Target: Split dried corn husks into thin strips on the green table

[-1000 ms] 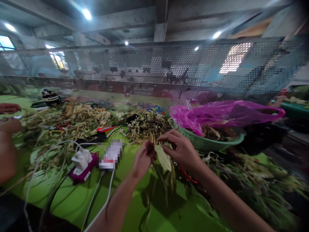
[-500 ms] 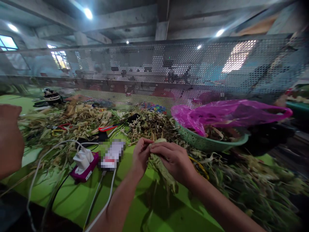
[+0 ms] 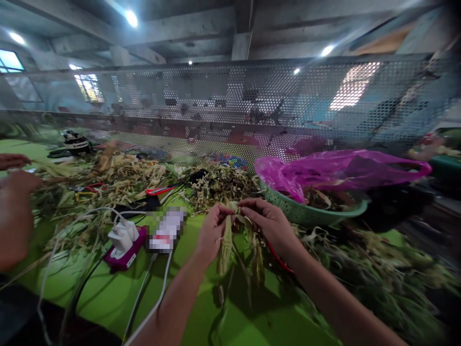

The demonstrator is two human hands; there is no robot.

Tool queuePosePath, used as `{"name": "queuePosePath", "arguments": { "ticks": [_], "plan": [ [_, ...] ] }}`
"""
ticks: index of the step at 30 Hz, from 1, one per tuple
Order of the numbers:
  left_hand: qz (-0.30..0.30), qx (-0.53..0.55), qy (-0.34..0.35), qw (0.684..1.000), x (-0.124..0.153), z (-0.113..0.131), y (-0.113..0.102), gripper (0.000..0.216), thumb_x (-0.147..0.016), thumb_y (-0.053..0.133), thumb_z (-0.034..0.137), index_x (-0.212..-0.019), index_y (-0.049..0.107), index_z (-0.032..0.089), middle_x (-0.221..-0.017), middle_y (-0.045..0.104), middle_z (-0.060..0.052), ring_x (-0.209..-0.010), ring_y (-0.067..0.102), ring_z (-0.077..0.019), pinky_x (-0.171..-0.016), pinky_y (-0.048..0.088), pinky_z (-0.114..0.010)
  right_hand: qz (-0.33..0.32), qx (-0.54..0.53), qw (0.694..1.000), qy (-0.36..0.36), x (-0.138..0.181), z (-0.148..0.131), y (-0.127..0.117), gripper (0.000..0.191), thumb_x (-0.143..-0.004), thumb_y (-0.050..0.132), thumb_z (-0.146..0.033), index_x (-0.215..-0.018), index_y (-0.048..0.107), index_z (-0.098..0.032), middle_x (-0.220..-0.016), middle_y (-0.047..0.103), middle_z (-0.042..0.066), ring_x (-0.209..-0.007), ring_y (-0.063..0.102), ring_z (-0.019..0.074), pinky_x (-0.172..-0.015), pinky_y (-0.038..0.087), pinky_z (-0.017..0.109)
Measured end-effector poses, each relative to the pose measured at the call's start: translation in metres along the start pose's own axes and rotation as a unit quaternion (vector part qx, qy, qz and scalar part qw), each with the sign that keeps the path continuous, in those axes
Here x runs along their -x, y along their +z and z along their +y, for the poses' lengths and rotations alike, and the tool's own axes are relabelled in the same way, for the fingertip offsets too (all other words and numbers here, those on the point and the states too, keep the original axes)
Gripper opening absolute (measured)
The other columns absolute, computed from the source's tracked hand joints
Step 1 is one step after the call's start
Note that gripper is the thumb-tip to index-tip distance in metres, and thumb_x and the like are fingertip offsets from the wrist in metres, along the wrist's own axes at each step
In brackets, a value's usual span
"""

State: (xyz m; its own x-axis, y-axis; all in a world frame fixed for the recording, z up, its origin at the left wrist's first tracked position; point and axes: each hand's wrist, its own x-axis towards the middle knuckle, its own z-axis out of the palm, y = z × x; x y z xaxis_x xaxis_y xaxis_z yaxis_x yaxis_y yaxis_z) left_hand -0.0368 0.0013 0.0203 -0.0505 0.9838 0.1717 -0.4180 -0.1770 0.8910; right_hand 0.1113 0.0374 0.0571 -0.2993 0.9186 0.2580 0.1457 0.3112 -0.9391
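Note:
My left hand (image 3: 212, 231) and my right hand (image 3: 271, 226) meet above the green table (image 3: 108, 293), both pinched on the top of a small bunch of wilted leafy stems (image 3: 237, 250) that hangs down between them. A red band (image 3: 276, 258) shows under my right wrist. Piles of dry leaves and stems (image 3: 219, 185) lie just behind my hands.
A green basket (image 3: 313, 214) lined with a pink plastic bag (image 3: 338, 170) stands at the right. A pink power strip with white plugs (image 3: 124, 242) and cables lies left of my hands. Red-handled scissors (image 3: 160, 191) rest among the leaves. Another person's hands (image 3: 14, 211) work at far left. A perforated metal screen (image 3: 230, 105) backs the table.
My hands have lifted and drawn slightly apart at the top of the bunch, and the leaves now hang down in separate strands. The other person's hands shifted at the left.

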Motion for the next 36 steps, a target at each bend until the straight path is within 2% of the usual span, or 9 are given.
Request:
{"name": "queuePosePath", "arguments": {
  "ticks": [3,10,15,17,20,23,26,31,36],
  "plan": [
    [-0.028,-0.008,-0.010,1.000,0.002,-0.001,0.001,0.026,-0.074,0.069,0.035,-0.087,0.055,0.018,-0.077,0.062,0.000,-0.061,0.052,-0.0088,-0.059,0.040,-0.021,0.003,-0.057,0.998,0.031,0.000,0.001,0.002,0.034,-0.075,0.068,-0.038,-0.103,0.065,-0.019,-0.078,0.063,0.002,-0.063,0.054,0.0133,-0.054,0.041,0.024],
    [-0.035,-0.054,0.009,0.998,0.003,-0.003,0.003,0.025,-0.074,0.069,0.036,-0.087,0.056,0.020,-0.079,0.062,0.000,-0.063,0.052,-0.0101,-0.058,0.040,-0.021,0.042,-0.093,0.994,0.032,-0.001,0.010,0.003,0.024,-0.066,0.075,-0.032,-0.083,0.065,-0.018,-0.078,0.063,0.002,-0.069,0.056,0.0143,-0.061,0.045,0.025],
    [-0.062,-0.054,0.013,0.997,0.003,-0.001,0.004,0.022,-0.075,0.068,0.036,-0.086,0.059,0.019,-0.078,0.062,-0.001,-0.067,0.053,-0.0115,-0.062,0.041,-0.022,0.018,-0.102,0.993,0.052,0.000,0.013,0.009,0.024,-0.067,0.074,-0.034,-0.082,0.063,-0.019,-0.074,0.062,0.000,-0.065,0.055,0.0137,-0.059,0.046,0.025],
    [-0.042,-0.036,0.007,0.998,0.001,0.000,0.003,0.023,-0.074,0.069,0.035,-0.085,0.059,0.019,-0.077,0.062,-0.001,-0.066,0.053,-0.0111,-0.062,0.042,-0.022,0.009,-0.110,0.993,0.050,0.001,0.010,0.009,0.025,-0.071,0.071,-0.037,-0.087,0.063,-0.019,-0.078,0.063,0.001,-0.068,0.056,0.0142,-0.062,0.046,0.026],
    [0.029,-0.026,0.016,0.999,-0.003,0.001,-0.002,0.023,-0.073,0.070,0.033,-0.085,0.058,0.017,-0.078,0.062,-0.001,-0.067,0.054,-0.0107,-0.063,0.042,-0.022,0.000,-0.094,0.995,0.038,0.001,0.003,0.005,0.026,-0.076,0.067,-0.041,-0.088,0.061,-0.019,-0.080,0.063,0.001,-0.072,0.057,0.0145,-0.066,0.046,0.026],
    [0.071,-0.033,0.041,0.996,-0.005,0.001,-0.007,0.021,-0.073,0.069,0.030,-0.085,0.058,0.017,-0.077,0.063,0.000,-0.069,0.056,-0.0110,-0.065,0.043,-0.022,-0.018,-0.064,0.997,0.035,0.001,0.001,0.004,0.029,-0.070,0.073,-0.040,-0.086,0.061,-0.018,-0.078,0.063,0.001,-0.074,0.057,0.0150,-0.068,0.045,0.026],
    [0.066,-0.015,0.056,0.996,-0.005,0.000,-0.009,0.018,-0.076,0.066,0.030,-0.086,0.057,0.018,-0.081,0.066,-0.001,-0.071,0.059,-0.0120,-0.068,0.044,-0.024,-0.046,-0.048,0.997,0.037,0.002,0.001,0.008,0.030,-0.067,0.075,-0.038,-0.084,0.062,-0.018,-0.077,0.063,0.001,-0.071,0.057,0.0149,-0.066,0.045,0.027],
    [0.049,0.031,0.066,0.996,-0.002,0.003,-0.006,0.017,-0.078,0.064,0.031,-0.087,0.057,0.019,-0.087,0.069,-0.003,-0.075,0.062,-0.0134,-0.069,0.044,-0.025,-0.080,0.025,0.996,-0.017,0.008,-0.003,0.019,0.016,-0.069,0.071,-0.032,-0.069,0.062,-0.018,-0.069,0.060,-0.001,-0.067,0.053,0.0146,-0.065,0.041,0.027],
    [0.025,0.044,0.029,0.998,-0.002,0.007,-0.006,0.018,-0.074,0.069,0.028,-0.083,0.057,0.017,-0.076,0.065,0.000,-0.064,0.056,-0.0089,-0.062,0.041,-0.021,-0.105,-0.002,0.994,0.030,0.005,-0.004,0.010,0.030,-0.075,0.066,-0.045,-0.065,0.061,-0.018,-0.064,0.056,-0.001,-0.062,0.049,0.0132,-0.060,0.036,0.025]
  ]
}}
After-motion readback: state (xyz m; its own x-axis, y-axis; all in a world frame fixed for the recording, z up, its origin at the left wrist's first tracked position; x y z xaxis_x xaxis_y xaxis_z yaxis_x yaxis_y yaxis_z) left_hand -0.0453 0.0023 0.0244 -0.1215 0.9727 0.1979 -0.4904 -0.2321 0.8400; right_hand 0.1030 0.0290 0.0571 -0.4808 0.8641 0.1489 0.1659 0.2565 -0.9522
